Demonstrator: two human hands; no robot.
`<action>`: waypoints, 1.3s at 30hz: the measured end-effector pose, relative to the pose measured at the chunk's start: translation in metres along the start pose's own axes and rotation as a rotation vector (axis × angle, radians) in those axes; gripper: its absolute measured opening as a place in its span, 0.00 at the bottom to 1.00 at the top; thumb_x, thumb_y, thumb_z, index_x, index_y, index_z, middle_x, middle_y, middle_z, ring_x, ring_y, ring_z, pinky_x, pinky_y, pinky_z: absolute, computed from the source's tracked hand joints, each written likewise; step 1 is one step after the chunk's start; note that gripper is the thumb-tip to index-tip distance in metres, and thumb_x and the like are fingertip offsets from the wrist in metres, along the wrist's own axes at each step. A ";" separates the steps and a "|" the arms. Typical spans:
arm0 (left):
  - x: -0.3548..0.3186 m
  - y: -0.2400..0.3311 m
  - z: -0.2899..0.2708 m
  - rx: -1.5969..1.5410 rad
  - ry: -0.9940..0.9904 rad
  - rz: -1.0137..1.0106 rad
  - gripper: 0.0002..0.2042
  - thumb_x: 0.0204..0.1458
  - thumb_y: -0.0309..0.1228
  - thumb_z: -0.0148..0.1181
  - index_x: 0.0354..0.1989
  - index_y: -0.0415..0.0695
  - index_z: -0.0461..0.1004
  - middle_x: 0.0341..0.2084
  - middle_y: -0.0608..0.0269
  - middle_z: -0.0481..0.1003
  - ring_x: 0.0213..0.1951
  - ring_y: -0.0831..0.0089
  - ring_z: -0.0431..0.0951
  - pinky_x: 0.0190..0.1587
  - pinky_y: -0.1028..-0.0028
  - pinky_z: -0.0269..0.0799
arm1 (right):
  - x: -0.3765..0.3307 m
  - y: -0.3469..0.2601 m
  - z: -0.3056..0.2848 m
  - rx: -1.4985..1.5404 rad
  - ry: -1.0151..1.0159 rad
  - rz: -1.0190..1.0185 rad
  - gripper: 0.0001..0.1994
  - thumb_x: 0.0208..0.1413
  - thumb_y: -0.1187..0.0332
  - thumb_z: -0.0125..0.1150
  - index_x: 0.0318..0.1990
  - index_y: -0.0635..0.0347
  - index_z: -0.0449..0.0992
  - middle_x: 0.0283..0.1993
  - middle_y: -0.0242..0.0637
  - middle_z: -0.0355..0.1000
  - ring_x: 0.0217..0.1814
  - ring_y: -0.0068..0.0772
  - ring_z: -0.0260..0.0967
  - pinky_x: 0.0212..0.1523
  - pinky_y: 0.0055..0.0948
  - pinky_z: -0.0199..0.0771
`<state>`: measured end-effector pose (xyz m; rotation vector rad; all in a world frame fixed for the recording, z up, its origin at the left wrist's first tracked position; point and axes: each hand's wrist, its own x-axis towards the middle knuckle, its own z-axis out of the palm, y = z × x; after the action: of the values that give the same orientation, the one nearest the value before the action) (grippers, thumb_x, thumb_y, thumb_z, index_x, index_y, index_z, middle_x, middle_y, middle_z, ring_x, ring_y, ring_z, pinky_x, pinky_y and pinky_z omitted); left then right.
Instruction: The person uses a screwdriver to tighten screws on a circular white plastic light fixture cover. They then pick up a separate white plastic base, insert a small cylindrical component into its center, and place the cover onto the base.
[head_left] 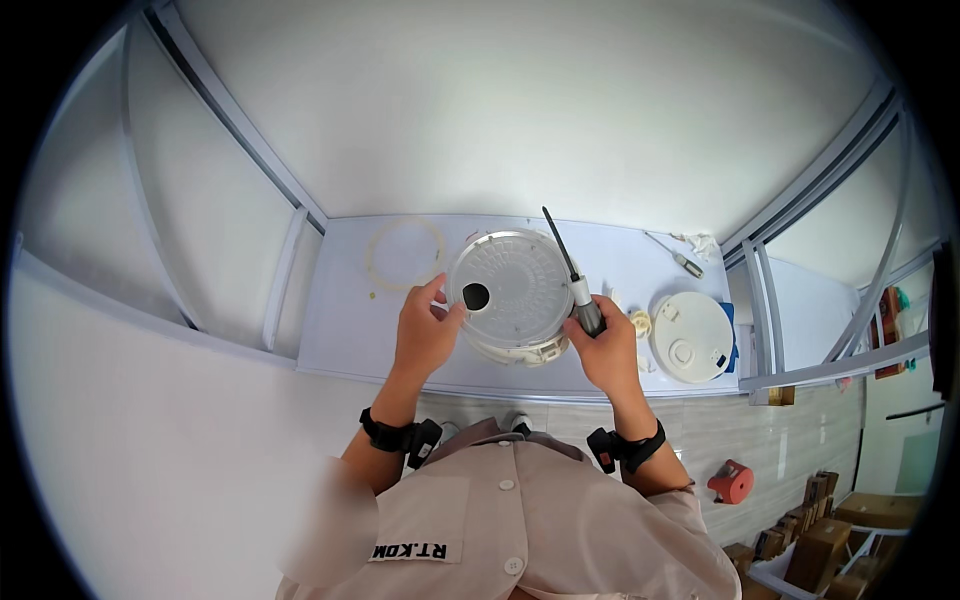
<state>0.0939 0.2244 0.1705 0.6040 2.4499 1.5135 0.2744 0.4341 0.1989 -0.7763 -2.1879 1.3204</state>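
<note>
Your left hand rests on the left edge of a big round white plastic lid. The lid is flat on top, with lots of tiny bumps in rings, and it has one dark round hole near your thumb. Your fingers curl around the rim, so this grip is closed on the lid. The lid sits on the pale smooth table, right in front of you and between your two hands.

Your right hand is wrapped tight around a screwdriver with a thick grey handle and a thin dark metal rod. The rod sticks up and away from you, slanting over the right side of the lid. This grip is fully closed on the handle. The hand is just beside the lid's right edge.

To the left of the lid lies a thin see-through ring made of soft rubber. It is flat on the table. To the right lies a smaller round white plastic cover with a little knob shape in the middle. A small cream plastic part sits between your right hand and that cover. Farther back on the right lies a small thin metal tool next to a crumpled white cloth.

You wear a black band on each wrist.
</note>
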 end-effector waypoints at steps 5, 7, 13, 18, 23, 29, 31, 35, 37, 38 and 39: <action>-0.003 0.005 0.004 0.047 0.015 0.030 0.27 0.56 0.29 0.71 0.65 0.37 0.74 0.41 0.63 0.74 0.32 0.77 0.77 0.38 0.73 0.76 | 0.000 0.006 -0.002 -0.004 0.001 0.004 0.16 0.57 0.69 0.72 0.51 0.66 0.80 0.30 0.40 0.78 0.29 0.29 0.72 0.34 0.32 0.74; -0.007 0.011 0.003 0.064 0.010 0.038 0.26 0.56 0.29 0.71 0.64 0.36 0.75 0.40 0.63 0.75 0.32 0.77 0.77 0.38 0.73 0.76 | 0.000 0.006 -0.003 -0.014 0.010 -0.004 0.16 0.57 0.69 0.72 0.51 0.66 0.80 0.29 0.40 0.78 0.28 0.30 0.72 0.34 0.32 0.74; -0.011 0.013 0.006 0.065 0.021 0.037 0.23 0.57 0.31 0.70 0.60 0.36 0.77 0.34 0.63 0.80 0.29 0.77 0.78 0.35 0.73 0.76 | 0.007 0.009 -0.007 -0.074 0.009 -0.004 0.16 0.57 0.69 0.72 0.50 0.66 0.80 0.29 0.41 0.78 0.28 0.32 0.73 0.33 0.33 0.74; -0.011 0.015 0.005 0.058 0.039 0.012 0.18 0.60 0.33 0.68 0.55 0.36 0.79 0.32 0.62 0.82 0.28 0.76 0.79 0.35 0.73 0.76 | 0.014 0.007 -0.008 -0.085 0.000 0.010 0.16 0.56 0.69 0.72 0.50 0.66 0.81 0.29 0.42 0.78 0.28 0.34 0.74 0.33 0.33 0.74; -0.004 0.009 0.003 0.127 0.042 -0.001 0.18 0.61 0.33 0.68 0.55 0.37 0.79 0.33 0.61 0.82 0.29 0.75 0.79 0.36 0.72 0.76 | 0.021 0.009 -0.007 -0.104 0.003 -0.016 0.17 0.56 0.69 0.71 0.51 0.66 0.81 0.30 0.43 0.78 0.29 0.36 0.75 0.34 0.34 0.75; -0.005 0.006 0.003 0.047 -0.037 0.033 0.27 0.58 0.31 0.70 0.67 0.39 0.72 0.38 0.64 0.77 0.31 0.77 0.75 0.38 0.73 0.76 | 0.029 0.014 -0.006 -0.094 -0.019 -0.028 0.18 0.57 0.68 0.70 0.54 0.65 0.80 0.31 0.45 0.80 0.30 0.39 0.77 0.35 0.36 0.76; -0.007 0.007 0.003 0.038 -0.062 0.034 0.29 0.58 0.30 0.70 0.68 0.39 0.71 0.38 0.65 0.75 0.31 0.78 0.74 0.38 0.74 0.75 | 0.031 0.018 -0.005 -0.111 -0.019 -0.044 0.19 0.57 0.68 0.70 0.55 0.65 0.80 0.31 0.45 0.80 0.31 0.40 0.78 0.35 0.36 0.76; -0.009 0.002 0.004 0.014 -0.062 0.040 0.31 0.57 0.30 0.71 0.70 0.38 0.70 0.39 0.64 0.74 0.31 0.79 0.74 0.38 0.75 0.75 | 0.037 0.011 -0.006 -0.136 -0.065 -0.002 0.20 0.58 0.67 0.70 0.56 0.64 0.79 0.32 0.47 0.80 0.32 0.42 0.80 0.37 0.37 0.77; -0.010 0.001 0.004 0.015 -0.074 0.057 0.32 0.56 0.30 0.71 0.71 0.37 0.69 0.39 0.64 0.74 0.31 0.79 0.74 0.38 0.75 0.75 | 0.039 0.013 -0.006 -0.137 -0.069 -0.014 0.20 0.57 0.67 0.70 0.57 0.64 0.79 0.33 0.47 0.81 0.33 0.43 0.80 0.37 0.37 0.78; -0.010 0.001 0.004 0.016 -0.080 0.066 0.33 0.56 0.30 0.71 0.71 0.37 0.68 0.39 0.64 0.74 0.31 0.79 0.73 0.37 0.75 0.75 | 0.041 0.014 -0.006 -0.137 -0.071 -0.020 0.21 0.57 0.67 0.69 0.57 0.64 0.79 0.33 0.48 0.81 0.33 0.44 0.81 0.38 0.38 0.78; -0.011 0.001 0.004 0.015 -0.078 0.069 0.32 0.56 0.30 0.72 0.70 0.37 0.69 0.39 0.64 0.74 0.31 0.79 0.73 0.37 0.75 0.74 | 0.042 0.014 -0.006 -0.133 -0.073 -0.037 0.21 0.57 0.67 0.69 0.58 0.63 0.79 0.34 0.48 0.81 0.34 0.45 0.81 0.38 0.38 0.78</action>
<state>0.1059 0.2233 0.1694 0.7427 2.4073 1.4683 0.2504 0.4716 0.1930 -0.7440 -2.3558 1.2124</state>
